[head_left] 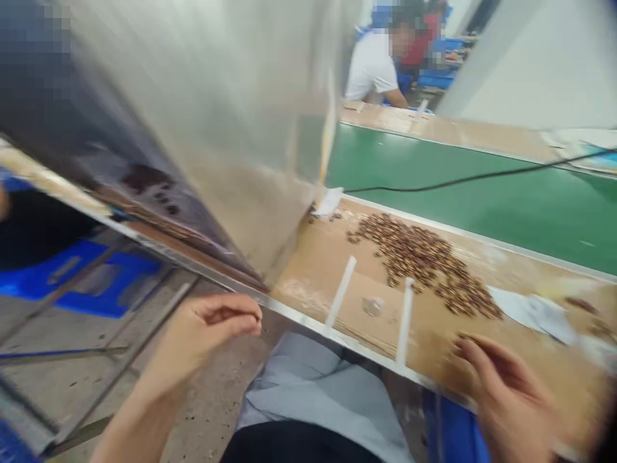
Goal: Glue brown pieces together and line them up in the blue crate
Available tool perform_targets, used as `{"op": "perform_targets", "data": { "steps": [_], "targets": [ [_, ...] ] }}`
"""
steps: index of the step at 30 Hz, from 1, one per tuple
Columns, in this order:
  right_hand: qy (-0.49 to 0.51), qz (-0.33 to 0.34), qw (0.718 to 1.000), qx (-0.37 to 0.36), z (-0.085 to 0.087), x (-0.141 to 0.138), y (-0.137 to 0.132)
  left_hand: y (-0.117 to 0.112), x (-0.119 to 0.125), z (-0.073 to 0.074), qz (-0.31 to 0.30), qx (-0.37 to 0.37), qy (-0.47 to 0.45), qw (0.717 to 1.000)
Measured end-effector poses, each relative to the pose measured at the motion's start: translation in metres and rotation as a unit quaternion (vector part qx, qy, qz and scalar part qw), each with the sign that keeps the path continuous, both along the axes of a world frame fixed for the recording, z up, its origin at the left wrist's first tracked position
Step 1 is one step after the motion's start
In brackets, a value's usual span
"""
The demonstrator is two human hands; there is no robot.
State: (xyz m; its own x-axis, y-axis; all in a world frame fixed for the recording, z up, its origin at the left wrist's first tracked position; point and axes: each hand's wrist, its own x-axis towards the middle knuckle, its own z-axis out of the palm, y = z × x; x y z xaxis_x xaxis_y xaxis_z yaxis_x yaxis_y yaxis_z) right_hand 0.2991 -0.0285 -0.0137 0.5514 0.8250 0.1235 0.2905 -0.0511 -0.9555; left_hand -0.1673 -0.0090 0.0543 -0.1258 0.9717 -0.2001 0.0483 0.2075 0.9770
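The left hand (209, 328) is just off the near edge of the cardboard-covered workbench (438, 344), fingertips drawn close to the thumb; the right hand (513, 392) is over that edge, thumb near forefinger. I cannot tell whether either pinches anything. The small glossy brown pieces (424, 257) lie heaped toward the far edge. Such loose pieces probably handle best with a light fingertip grip, wrists clear of the white strips (341, 292).

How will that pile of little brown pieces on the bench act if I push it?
The pile would probably spread apart, since its pieces look loose, with strays at the edge. Each piece is likely light, being so small.
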Motion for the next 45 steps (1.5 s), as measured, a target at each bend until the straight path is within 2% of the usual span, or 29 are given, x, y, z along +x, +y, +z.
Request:
{"op": "perform_targets", "data": {
  "steps": [2, 5, 7, 9, 12, 16, 22, 26, 30, 34, 35, 36, 37, 39, 40, 42, 45],
  "targets": [
    [0.036, 0.035, 0.998, -0.026, 0.007, -0.018, -0.003, -0.009, 0.057, -0.022, -0.041, -0.06, -0.153, 0.986],
    [0.134, 0.128, 0.982, -0.023, 0.02, -0.055, -0.002, -0.004, 0.138, -0.039, -0.04, -0.145, -0.34, 0.928],
    [0.184, 0.172, 0.967, -0.019, 0.027, -0.077, -0.002, 0.004, 0.172, -0.043, -0.006, -0.181, -0.422, 0.888],
    [0.225, 0.195, 0.954, -0.02, 0.032, -0.091, -0.002, 0.011, 0.189, -0.046, 0.03, -0.198, -0.457, 0.867],
    [0.278, 0.201, 0.938, -0.046, 0.034, -0.099, 0.0, 0.014, 0.195, -0.047, 0.048, -0.202, -0.45, 0.868],
    [0.32, 0.203, 0.923, -0.069, 0.034, -0.103, 0.005, 0.01, 0.196, -0.046, 0.036, -0.184, -0.422, 0.887],
    [0.328, 0.232, 0.912, -0.083, 0.037, -0.108, 0.009, 0.005, 0.198, -0.046, 0.001, -0.13, -0.356, 0.925],
    [0.305, 0.238, 0.915, -0.113, 0.039, -0.103, 0.01, 0.004, 0.191, -0.044, -0.032, -0.115, -0.337, 0.934],
    [0.288, 0.269, 0.907, -0.149, 0.043, -0.094, 0.015, 0.007, 0.18, -0.047, -0.118, -0.168, -0.365, 0.908],
    [0.306, 0.339, 0.872, -0.178, 0.05, -0.085, 0.019, 0.009, 0.172, -0.056, -0.187, -0.237, -0.431, 0.85],
    [0.304, 0.346, 0.871, -0.173, 0.051, -0.081, 0.02, 0.008, 0.172, -0.057, -0.2, -0.241, -0.446, 0.838],
    [0.292, 0.338, 0.881, -0.158, 0.05, -0.075, 0.021, 0.008, 0.172, -0.058, -0.21, -0.239, -0.456, 0.831],
    [0.264, 0.311, 0.903, -0.136, 0.048, -0.067, 0.022, 0.007, 0.172, -0.058, -0.218, -0.232, -0.46, 0.829],
    [0.156, 0.209, 0.962, -0.077, 0.038, -0.046, 0.026, 0.006, 0.173, -0.056, -0.226, -0.209, -0.451, 0.838],
    [0.083, 0.155, 0.983, -0.053, 0.032, -0.035, 0.029, 0.006, 0.172, -0.055, -0.23, -0.195, -0.44, 0.846],
    [-0.063, 0.088, 0.994, -0.027, 0.017, -0.013, 0.034, 0.008, 0.17, -0.052, -0.245, -0.169, -0.414, 0.86],
    [-0.2, 0.09, 0.976, -0.016, -0.002, 0.005, 0.037, 0.016, 0.164, -0.051, -0.271, -0.15, -0.367, 0.877]
  ]
}}
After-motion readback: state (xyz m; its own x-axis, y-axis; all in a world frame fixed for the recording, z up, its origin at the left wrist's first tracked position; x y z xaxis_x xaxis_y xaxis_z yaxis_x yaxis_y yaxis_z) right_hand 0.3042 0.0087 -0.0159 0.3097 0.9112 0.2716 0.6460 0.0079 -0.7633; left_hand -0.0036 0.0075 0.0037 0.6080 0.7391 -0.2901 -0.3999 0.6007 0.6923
